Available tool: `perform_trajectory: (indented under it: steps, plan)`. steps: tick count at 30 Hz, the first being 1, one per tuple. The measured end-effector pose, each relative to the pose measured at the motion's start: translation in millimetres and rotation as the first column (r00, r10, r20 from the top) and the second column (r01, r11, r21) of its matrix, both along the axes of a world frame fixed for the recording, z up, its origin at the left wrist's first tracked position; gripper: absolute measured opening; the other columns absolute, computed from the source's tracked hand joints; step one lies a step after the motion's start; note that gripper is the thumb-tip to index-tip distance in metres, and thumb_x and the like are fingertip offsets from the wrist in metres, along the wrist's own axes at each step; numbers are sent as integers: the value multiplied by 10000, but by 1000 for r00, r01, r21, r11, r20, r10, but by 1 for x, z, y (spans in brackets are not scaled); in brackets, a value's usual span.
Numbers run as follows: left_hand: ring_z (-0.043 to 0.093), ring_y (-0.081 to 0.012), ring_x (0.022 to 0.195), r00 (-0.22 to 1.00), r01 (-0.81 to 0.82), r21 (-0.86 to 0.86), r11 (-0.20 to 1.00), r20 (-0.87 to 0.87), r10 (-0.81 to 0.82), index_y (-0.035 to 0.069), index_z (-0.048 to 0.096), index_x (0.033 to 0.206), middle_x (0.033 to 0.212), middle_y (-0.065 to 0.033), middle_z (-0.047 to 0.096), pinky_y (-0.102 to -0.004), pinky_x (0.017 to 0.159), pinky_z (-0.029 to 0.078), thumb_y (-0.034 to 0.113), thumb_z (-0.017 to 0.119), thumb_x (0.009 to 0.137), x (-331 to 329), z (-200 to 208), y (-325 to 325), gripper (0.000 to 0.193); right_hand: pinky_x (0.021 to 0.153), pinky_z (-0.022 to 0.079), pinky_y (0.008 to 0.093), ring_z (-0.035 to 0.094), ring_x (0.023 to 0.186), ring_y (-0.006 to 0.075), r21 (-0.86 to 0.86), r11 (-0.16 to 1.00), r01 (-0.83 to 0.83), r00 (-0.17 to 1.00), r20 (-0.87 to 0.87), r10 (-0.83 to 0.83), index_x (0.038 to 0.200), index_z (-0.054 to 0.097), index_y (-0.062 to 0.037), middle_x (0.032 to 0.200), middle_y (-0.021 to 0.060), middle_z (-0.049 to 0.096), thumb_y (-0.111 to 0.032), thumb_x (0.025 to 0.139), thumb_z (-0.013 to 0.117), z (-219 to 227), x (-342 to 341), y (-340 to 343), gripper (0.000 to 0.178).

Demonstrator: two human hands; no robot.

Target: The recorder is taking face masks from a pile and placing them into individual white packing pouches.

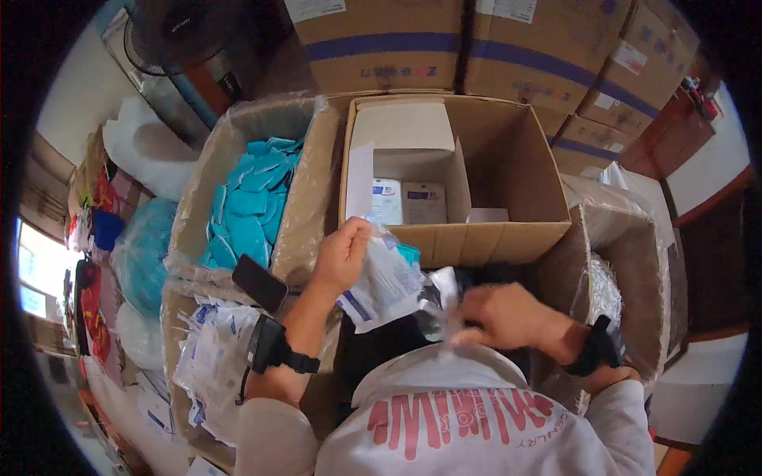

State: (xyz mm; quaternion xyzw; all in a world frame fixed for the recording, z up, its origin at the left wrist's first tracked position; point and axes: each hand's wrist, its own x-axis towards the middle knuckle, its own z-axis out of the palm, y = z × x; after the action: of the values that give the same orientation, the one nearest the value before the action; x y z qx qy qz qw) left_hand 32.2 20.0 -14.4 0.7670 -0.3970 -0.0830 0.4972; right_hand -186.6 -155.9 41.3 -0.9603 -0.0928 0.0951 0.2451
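My left hand point(345, 250) is closed on the upper corner of a clear plastic pouch point(382, 282) with printing on it. A teal piece point(409, 254) shows at the pouch's upper right, seemingly inside its mouth. Close to the pouch's right side is a shiny silver packet point(444, 287), smeared by motion. My right hand point(504, 316) is beside that packet, fingers curled and blurred, so its hold on it cannot be made out. Both hands are above my lap, just in front of an open cardboard box point(460, 242).
Inside the open box, a white carton point(401, 127) holds printed packs. At left, one box holds teal pouches point(250, 198); a nearer one holds flat plastic pouches point(214, 365). A phone point(260, 283) rests by their edge. At right, a box holds silver packets point(605, 289). Cartons point(381, 36) are stacked behind.
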Motion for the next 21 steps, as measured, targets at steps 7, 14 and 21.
perform_trajectory:
  steps: [7, 14, 21]
  plan:
    - [565, -348, 665, 968, 32, -140, 990, 249, 4, 32, 543, 839, 720, -165, 572, -376, 575, 439, 173, 486, 871, -21, 17, -8, 155, 646, 452, 363, 573, 733, 307, 483, 821, 304, 923, 62, -379, 896, 555, -7, 811, 173, 585, -241, 822, 581, 13, 50, -5, 247]
    - [574, -355, 693, 928, -17, -151, 988, 366, 72, 38, 553, 846, 743, -154, 591, -395, 605, 454, 144, 504, 847, -29, 10, -6, 117, 635, 437, 282, 544, 697, 160, 715, 622, 318, 888, 6, -460, 901, 593, 8, 768, 94, 586, -182, 839, 580, -20, 57, 7, 200]
    - [572, -349, 740, 924, -321, -175, 931, 157, 348, 18, 546, 883, 797, -179, 585, -393, 658, 450, 153, 473, 867, -43, -17, 8, 154, 587, 405, 239, 488, 672, 87, 900, 112, 420, 673, -226, -704, 904, 591, -59, 752, -6, 548, -245, 872, 541, -34, 63, 7, 195]
